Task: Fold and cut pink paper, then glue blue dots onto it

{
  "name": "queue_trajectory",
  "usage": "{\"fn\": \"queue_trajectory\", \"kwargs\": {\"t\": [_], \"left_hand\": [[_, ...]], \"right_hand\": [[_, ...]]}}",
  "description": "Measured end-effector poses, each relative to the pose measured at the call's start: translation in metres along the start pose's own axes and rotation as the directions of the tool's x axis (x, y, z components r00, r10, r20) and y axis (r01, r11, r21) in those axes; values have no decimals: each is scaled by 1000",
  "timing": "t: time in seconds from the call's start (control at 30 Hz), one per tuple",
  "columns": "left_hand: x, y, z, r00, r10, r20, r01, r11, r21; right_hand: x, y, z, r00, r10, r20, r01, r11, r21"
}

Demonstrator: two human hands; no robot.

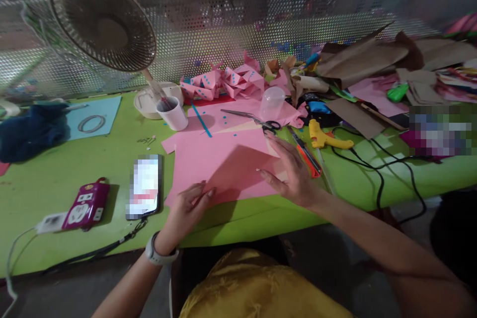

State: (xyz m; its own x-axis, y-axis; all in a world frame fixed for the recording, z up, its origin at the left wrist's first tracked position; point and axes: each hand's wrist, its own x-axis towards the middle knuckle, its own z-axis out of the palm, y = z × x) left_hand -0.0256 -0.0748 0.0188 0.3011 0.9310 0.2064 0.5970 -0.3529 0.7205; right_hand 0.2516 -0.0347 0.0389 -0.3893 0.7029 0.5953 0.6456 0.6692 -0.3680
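A large pink paper sheet point(201, 159) lies in front of me with a darker, angular area across its middle; I cannot tell whether that is a lifted flap or a shadow. At its near edge, my left hand point(188, 208) has curled fingers with the thumb close to them, closed on the paper. Over the sheet's right side is my right hand point(294, 174), thumb and fingers spread, holding nothing. Just beyond its fingertips lie black-handled scissors point(270, 125). An orange cutter knife point(307, 156) rests right beside that hand.
Phone point(143, 186) and purple device point(85, 203) with a white cable lie left. A white cup point(172, 113) stands before the fan point(104, 22). Cut pink pieces point(223, 82) and a clear plastic cup point(272, 103) are behind. Right are a yellow glue gun point(328, 138), black cords and brown paper point(365, 59).
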Motion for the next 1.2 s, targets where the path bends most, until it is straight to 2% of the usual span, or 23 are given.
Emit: {"fn": "queue_trajectory", "kwargs": {"t": [0.07, 0.17, 0.23, 0.33, 0.4, 0.47, 0.57, 0.63, 0.8, 1.0, 1.2], "left_hand": [[2, 2, -1, 995, -82, -48, 84, 996, 28], [4, 3, 0, 994, -99, -45, 103, 989, 107], [4, 2, 3, 993, -105, -50, 113, 979, 173], [2, -2, 5, 991, -90, -102, 110, 969, 223], [0, -6, 6, 997, -17, -79, 37, 964, 264], [-3, -10, 6, 996, 82, 31, -88, 933, 348], [-5, -16, 5, 963, 155, 222, -245, 847, 472], [-5, -19, 4, 946, 165, 280, -295, 798, 525], [-7, -27, 6, 949, 178, 261, -305, 735, 605], [-7, -31, 6, 969, 120, 214, -232, 734, 639], [-5, -29, 1, 972, 104, 208, -215, 749, 627]], "right_hand": [[-4, -1, 7, 993, -83, 83, 92, 989, -112], [-14, 0, 26, 937, -149, 316, 203, 968, -146], [-20, 3, 38, 908, -119, 401, 195, 969, -155], [-25, 7, 49, 880, -85, 468, 180, 970, -161], [-26, 8, 50, 874, -80, 480, 173, 973, -154], [-24, 8, 49, 872, -73, 484, 163, 976, -146], [-20, 8, 48, 862, -59, 504, 150, 978, -142], [-17, 9, 48, 854, -58, 518, 149, 980, -136], [-10, 8, 46, 858, -80, 508, 164, 979, -123], [-21, -4, 39, 872, -84, 482, 163, 979, -125], [-30, 1, 50, 863, -34, 503, 128, 980, -154]]}}
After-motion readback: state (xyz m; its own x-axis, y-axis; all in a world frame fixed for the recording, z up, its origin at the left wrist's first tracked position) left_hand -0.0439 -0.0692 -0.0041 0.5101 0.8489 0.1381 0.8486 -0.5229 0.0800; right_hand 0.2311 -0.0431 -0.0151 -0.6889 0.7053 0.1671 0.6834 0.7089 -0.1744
